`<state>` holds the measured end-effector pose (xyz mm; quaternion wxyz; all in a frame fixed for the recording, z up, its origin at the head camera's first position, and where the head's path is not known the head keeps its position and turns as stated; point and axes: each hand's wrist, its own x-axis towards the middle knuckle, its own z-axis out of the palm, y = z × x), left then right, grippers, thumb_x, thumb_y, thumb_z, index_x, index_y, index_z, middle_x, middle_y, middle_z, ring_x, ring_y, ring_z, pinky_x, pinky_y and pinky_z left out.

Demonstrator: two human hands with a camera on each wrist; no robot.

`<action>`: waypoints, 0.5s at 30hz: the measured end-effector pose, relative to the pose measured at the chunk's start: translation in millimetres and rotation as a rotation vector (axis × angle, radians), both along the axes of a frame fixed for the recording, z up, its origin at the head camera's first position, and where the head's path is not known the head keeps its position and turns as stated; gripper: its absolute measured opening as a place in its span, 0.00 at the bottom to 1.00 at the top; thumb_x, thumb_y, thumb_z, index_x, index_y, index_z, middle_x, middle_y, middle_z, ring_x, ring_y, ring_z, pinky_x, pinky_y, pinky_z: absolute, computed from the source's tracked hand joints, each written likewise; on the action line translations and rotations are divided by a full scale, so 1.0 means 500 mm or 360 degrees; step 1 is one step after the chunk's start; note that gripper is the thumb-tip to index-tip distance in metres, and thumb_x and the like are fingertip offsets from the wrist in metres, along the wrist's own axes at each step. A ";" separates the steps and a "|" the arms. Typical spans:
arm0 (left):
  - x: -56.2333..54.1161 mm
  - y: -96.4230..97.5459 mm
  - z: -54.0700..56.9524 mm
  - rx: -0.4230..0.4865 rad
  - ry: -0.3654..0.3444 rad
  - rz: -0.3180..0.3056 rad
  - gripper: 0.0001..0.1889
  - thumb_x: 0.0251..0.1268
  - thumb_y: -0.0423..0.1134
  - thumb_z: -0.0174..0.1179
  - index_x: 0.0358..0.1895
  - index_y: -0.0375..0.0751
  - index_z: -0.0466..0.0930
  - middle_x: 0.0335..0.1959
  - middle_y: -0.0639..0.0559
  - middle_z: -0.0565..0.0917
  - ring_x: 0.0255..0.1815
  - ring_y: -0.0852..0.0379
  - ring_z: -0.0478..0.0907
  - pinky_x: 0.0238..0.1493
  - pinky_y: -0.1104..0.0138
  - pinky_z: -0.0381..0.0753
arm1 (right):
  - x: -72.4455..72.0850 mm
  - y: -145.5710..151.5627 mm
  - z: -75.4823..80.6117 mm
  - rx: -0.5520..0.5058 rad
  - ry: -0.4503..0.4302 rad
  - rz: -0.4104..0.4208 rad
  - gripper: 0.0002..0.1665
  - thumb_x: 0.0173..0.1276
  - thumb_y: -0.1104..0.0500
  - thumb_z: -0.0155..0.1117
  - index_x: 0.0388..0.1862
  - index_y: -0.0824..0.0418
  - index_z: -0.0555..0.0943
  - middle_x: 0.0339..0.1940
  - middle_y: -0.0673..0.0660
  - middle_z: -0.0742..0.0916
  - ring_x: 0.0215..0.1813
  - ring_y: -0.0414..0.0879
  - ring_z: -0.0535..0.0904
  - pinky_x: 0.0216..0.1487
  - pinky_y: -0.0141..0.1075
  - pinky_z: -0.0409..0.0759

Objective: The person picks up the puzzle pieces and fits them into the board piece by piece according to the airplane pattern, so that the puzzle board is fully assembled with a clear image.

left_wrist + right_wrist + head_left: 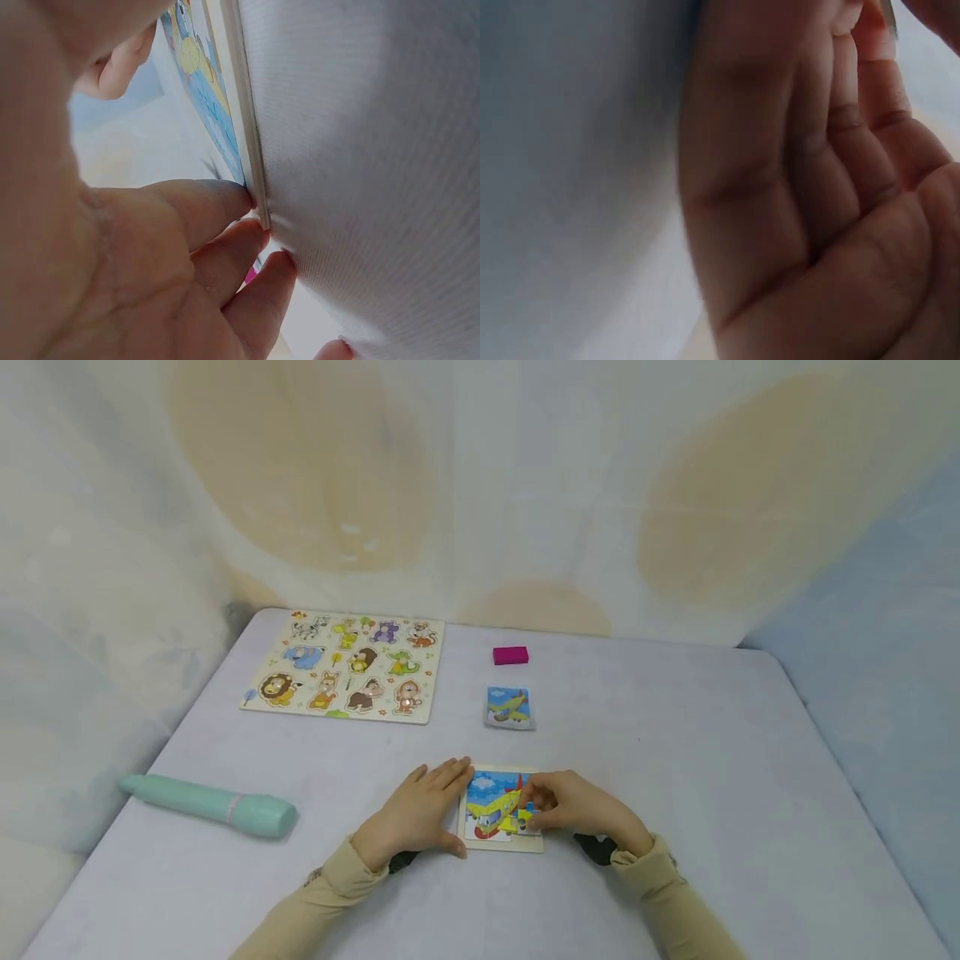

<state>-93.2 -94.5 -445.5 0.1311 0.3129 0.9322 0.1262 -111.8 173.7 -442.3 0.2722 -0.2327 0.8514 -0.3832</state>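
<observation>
In front of me lies a small jigsaw board (501,847) with a wooden frame and a yellow airplane picture on blue sky. My left hand (422,810) spreads along its left side, with fingertips at the top left corner and thumb near the bottom edge. The left wrist view shows those fingertips (238,196) against the board's rim (244,112). Over the board's lower right part, my right hand (577,806) pinches a puzzle piece (525,820) between thumb and fingers. Only a thin edge of the piece shows in the right wrist view, mostly hidden by curled fingers (847,112).
Behind the board lie an airplane picture card (508,707) and a magenta block (511,656). An animal peg puzzle (337,672) sits at the back left. At the left edge rests a mint-green microphone-shaped thing (213,803). Draped cloth (525,485) surrounds the white table (675,727).
</observation>
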 end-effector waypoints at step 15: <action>-0.001 -0.001 0.005 0.0005 -0.0014 0.0001 0.57 0.40 0.61 0.74 0.73 0.35 0.59 0.76 0.43 0.60 0.77 0.44 0.57 0.71 0.42 0.60 | 0.023 -0.043 -0.002 0.0124 0.0194 -0.0094 0.18 0.51 0.60 0.78 0.34 0.58 0.76 0.22 0.47 0.72 0.27 0.38 0.68 0.27 0.27 0.65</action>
